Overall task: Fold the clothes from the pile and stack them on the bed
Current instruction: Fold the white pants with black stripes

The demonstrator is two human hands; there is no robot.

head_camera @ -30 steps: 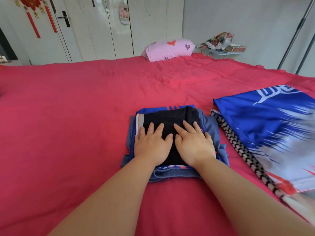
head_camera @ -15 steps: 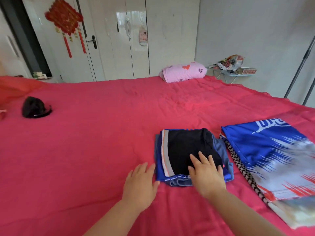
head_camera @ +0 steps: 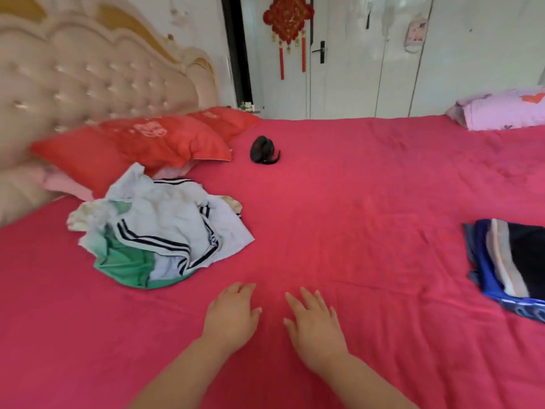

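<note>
The bed, spread with a red sheet, fills nearly the whole view, with a tufted headboard at far left. Against it lie 2 red pillows, and a pink pillow sits at the far right edge.

The pile of unfolded clothes lies left of centre, just in front of the red pillows: crumpled white fabric with dark stripes and a green panel showing at its near side. It looks thin, light and limp, so it will likely sag and slide when lifted; a good hold would be the loose white edge toward the middle of the bed, or a hem pinched at 2 corners to shake it flat.

The folded stack sits at the right edge, partly cut off, a black piece on top of blue ones, well apart from the pile. No containers are in view.

A small dark object rests near the pillows; what it is cannot be told.

The left hand and right hand hover low over bare sheet between pile and stack, fingers loosely spread, holding nothing.
</note>
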